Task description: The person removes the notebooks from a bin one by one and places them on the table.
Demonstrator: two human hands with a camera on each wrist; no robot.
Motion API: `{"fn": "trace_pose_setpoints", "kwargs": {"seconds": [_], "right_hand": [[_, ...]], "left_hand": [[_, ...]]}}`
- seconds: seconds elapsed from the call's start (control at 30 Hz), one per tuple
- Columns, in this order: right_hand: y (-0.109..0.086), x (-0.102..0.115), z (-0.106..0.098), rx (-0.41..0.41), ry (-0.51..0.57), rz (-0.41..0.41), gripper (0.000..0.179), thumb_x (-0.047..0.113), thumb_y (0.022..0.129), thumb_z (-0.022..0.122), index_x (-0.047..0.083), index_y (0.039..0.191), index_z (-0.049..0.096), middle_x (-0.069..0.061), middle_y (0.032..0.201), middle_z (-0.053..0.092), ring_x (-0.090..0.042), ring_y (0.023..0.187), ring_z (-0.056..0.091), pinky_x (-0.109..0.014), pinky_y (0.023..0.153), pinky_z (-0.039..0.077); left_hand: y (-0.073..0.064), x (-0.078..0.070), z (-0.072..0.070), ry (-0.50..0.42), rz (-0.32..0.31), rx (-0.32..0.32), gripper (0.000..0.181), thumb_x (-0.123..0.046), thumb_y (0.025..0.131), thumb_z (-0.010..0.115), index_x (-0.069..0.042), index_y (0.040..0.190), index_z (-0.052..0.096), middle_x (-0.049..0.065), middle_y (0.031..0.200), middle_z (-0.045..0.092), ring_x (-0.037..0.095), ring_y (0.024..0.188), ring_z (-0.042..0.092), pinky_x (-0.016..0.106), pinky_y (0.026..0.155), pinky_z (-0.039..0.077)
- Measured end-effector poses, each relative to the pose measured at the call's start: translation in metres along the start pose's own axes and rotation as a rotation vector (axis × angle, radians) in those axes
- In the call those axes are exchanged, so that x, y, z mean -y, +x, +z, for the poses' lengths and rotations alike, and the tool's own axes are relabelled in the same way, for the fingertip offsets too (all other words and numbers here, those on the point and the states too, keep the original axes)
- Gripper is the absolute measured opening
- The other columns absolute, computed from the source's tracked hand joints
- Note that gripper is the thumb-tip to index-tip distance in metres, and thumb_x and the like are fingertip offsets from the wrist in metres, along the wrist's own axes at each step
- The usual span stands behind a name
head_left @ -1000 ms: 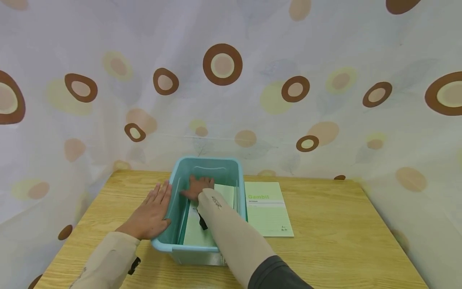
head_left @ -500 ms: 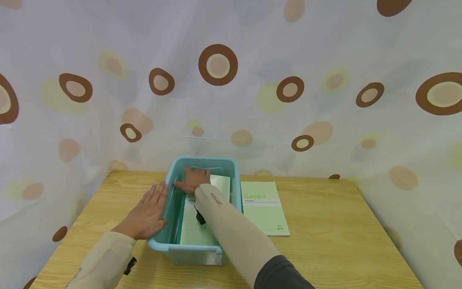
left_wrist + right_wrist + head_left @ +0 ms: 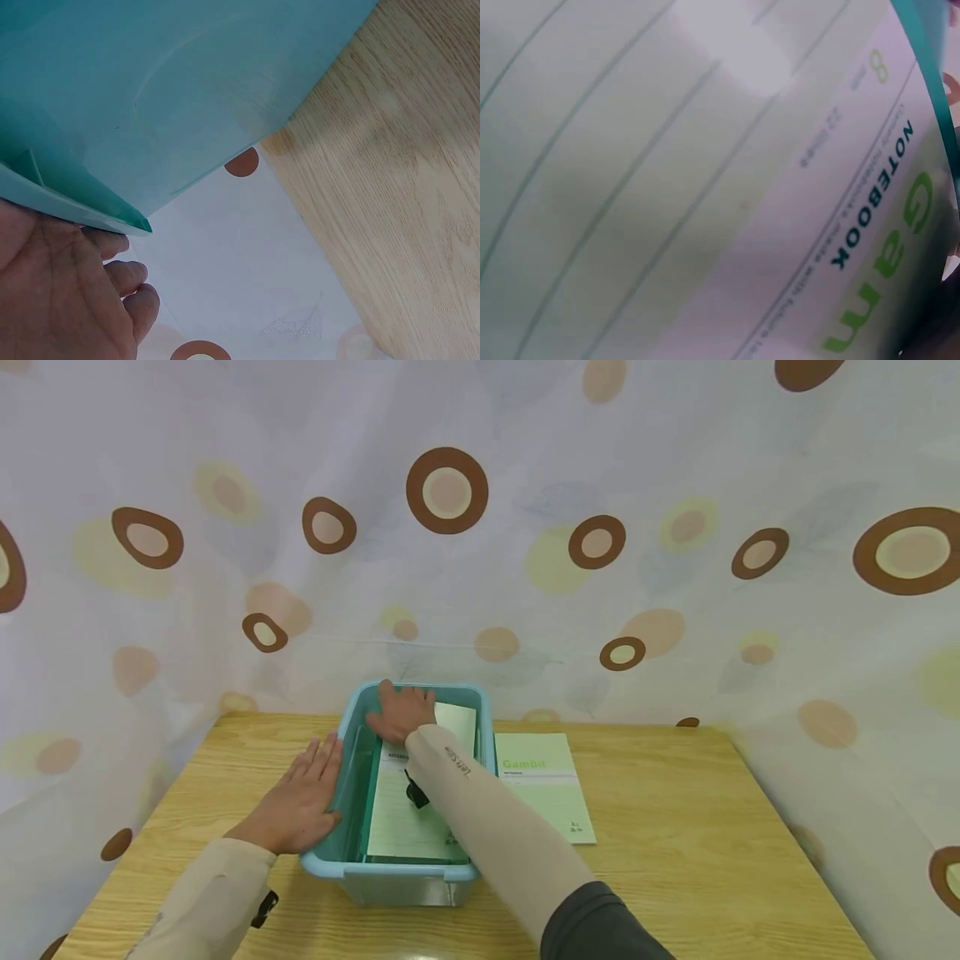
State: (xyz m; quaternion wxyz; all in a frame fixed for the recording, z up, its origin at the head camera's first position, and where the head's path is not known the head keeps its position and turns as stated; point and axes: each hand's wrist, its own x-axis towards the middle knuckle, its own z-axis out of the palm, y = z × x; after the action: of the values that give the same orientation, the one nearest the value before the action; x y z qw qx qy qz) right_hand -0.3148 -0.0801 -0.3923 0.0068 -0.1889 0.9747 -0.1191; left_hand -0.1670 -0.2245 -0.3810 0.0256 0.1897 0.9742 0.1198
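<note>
A light green lined notebook (image 3: 408,831) lies lengthwise inside a light blue plastic bin (image 3: 401,889). My right hand (image 3: 401,710) reaches into the bin and grips the notebook's far, titled end, which stands raised by the back wall. The right wrist view is filled by the bowed cover of this notebook (image 3: 630,187); the fingertips are hidden there. On the bin's left side, my left hand (image 3: 296,802) presses against the outside and rim with straight fingers. In the left wrist view, the left hand (image 3: 67,292) rests below the bin's rim.
A second green notebook (image 3: 543,806), marked Gambit, lies flat on the wooden table (image 3: 675,843) to the right of the bin. A patterned cloth (image 3: 525,568) hangs behind the table and along its sides.
My right hand has moved up toward the bin's back rim, and the notebook's far end has risen with it. The left hand stays against the bin. The head view has shifted slightly.
</note>
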Motion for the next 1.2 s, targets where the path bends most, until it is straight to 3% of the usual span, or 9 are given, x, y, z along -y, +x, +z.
{"fn": "trace_pose_setpoints", "kwargs": {"seconds": [0.23,0.47,0.77,1.0,1.2], "right_hand": [[0.001,0.003,-0.037,-0.068,0.046,-0.043,0.025,0.036,0.095,0.046,0.015,0.109,0.052,-0.006,0.100,0.062,-0.024,0.091,0.054,-0.043,0.085,0.037],[-0.002,0.019,-0.094,-0.137,0.108,-0.083,0.027,0.034,0.095,0.045,0.016,0.114,0.050,-0.003,0.097,0.058,-0.023,0.092,0.051,-0.042,0.084,0.035],[-0.017,0.017,-0.176,-0.245,0.182,-0.131,0.020,0.031,0.092,0.045,0.013,0.102,0.041,-0.003,0.082,0.045,-0.021,0.082,0.044,-0.036,0.078,0.027],[-0.032,-0.029,-0.226,-0.348,0.193,-0.137,0.016,0.025,0.090,0.043,0.012,0.098,0.038,-0.003,0.079,0.036,-0.023,0.079,0.038,-0.036,0.077,0.020],[-0.041,-0.098,-0.239,-0.364,0.177,-0.111,0.012,0.019,0.087,0.040,0.008,0.091,0.035,-0.007,0.077,0.034,-0.025,0.074,0.033,-0.042,0.078,0.017]], "left_hand": [[0.000,-0.001,-0.001,0.017,0.004,-0.004,0.075,-0.013,0.086,0.053,0.019,0.144,0.018,0.034,0.154,0.013,0.051,0.141,0.010,0.060,0.112,0.016],[-0.002,0.000,0.001,0.023,-0.009,-0.014,0.076,-0.014,0.085,0.054,0.019,0.144,0.019,0.033,0.154,0.013,0.050,0.141,0.011,0.060,0.112,0.017],[-0.002,0.002,0.002,-0.007,-0.009,-0.033,0.077,-0.012,0.084,0.055,0.019,0.144,0.018,0.034,0.154,0.013,0.051,0.141,0.011,0.061,0.112,0.016],[-0.001,0.001,0.002,0.012,0.006,-0.022,0.076,-0.012,0.085,0.054,0.019,0.144,0.018,0.034,0.153,0.013,0.051,0.141,0.011,0.060,0.112,0.017],[-0.001,-0.002,-0.001,0.008,-0.004,0.002,0.076,-0.013,0.086,0.054,0.018,0.145,0.016,0.034,0.154,0.011,0.050,0.141,0.009,0.060,0.113,0.015]]}}
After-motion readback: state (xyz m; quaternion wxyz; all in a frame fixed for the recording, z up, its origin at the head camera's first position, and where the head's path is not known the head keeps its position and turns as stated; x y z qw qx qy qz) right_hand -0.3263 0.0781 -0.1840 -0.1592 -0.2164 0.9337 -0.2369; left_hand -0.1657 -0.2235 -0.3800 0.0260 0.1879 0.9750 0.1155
